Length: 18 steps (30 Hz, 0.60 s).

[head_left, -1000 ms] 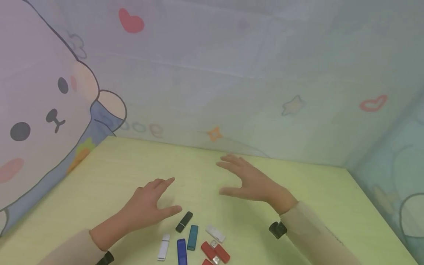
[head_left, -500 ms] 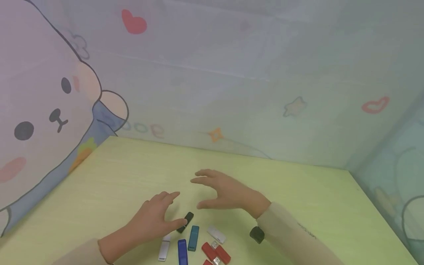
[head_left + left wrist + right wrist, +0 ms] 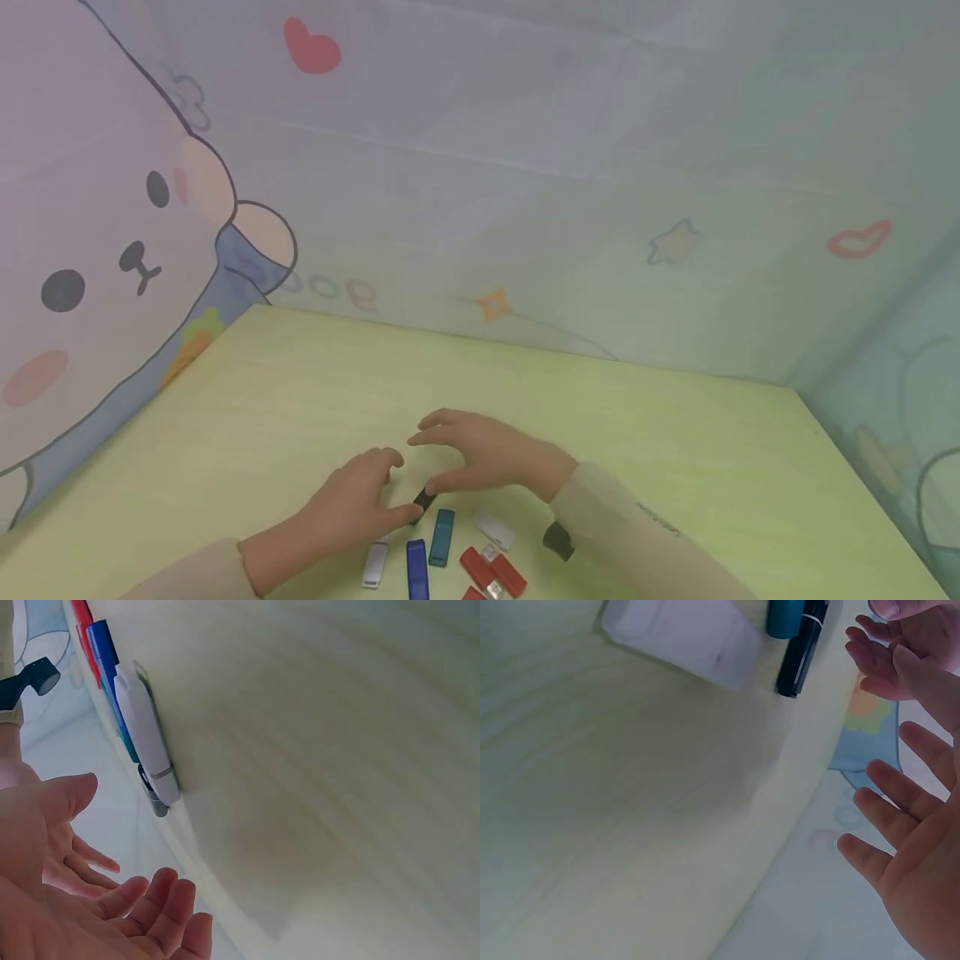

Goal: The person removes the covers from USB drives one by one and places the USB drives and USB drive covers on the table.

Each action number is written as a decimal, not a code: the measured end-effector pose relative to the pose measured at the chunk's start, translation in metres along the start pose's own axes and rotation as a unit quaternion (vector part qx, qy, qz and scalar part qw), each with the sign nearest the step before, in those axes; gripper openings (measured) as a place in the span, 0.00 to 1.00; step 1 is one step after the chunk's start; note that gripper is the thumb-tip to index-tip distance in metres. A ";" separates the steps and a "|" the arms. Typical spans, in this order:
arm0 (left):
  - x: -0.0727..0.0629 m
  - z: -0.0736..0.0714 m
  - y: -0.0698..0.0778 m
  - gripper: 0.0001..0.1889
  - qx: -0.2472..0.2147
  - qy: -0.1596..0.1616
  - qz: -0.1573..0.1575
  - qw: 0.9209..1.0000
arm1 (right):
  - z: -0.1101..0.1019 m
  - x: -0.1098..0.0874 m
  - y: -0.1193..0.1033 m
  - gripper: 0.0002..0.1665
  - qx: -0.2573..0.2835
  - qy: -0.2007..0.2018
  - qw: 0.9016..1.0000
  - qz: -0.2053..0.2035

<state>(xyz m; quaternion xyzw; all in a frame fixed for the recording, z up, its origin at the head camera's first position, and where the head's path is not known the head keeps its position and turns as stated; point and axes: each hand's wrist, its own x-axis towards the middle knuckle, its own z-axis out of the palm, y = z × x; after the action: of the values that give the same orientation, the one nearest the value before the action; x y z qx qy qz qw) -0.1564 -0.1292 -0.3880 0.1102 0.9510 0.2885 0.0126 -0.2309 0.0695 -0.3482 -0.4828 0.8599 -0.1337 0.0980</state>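
Note:
My left hand hovers beside a black USB stick, its thumb overlapping the stick in the head view. From the other side my right hand comes over the stick's far end. Both hands have relaxed, spread fingers, and the wrist views show nothing between them. Nearer the front lie a teal USB stick, a blue one and a white one. Another white stick lies to the right, by red USB sticks with bare metal plugs.
The sticks lie on a pale yellow-green table. A printed cloth with a cartoon bear stands behind it and at the sides. A black wrist camera sits under the right sleeve, close to the table's right part.
The right hand has moved left and toward the front, up to the black stick. The left hand has come slightly right and nearer, fingers bending more. The sticks lie as before.

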 end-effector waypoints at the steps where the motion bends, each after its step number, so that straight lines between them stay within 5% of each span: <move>1: 0.000 0.001 -0.001 0.31 -0.003 -0.005 -0.002 1.000 | 0.002 0.001 0.000 0.32 0.002 -0.007 1.000 0.004; 18: 0.009 0.010 -0.005 0.22 -0.018 -0.060 0.016 0.998 | 0.019 0.016 0.009 0.24 -0.009 -0.058 0.998 -0.015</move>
<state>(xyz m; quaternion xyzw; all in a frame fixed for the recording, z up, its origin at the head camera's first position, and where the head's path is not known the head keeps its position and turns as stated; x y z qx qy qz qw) -0.1657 -0.1259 -0.3986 0.1426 0.9413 0.2987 0.0668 -0.2405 0.0575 -0.3698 -0.5039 0.8464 -0.0988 0.1413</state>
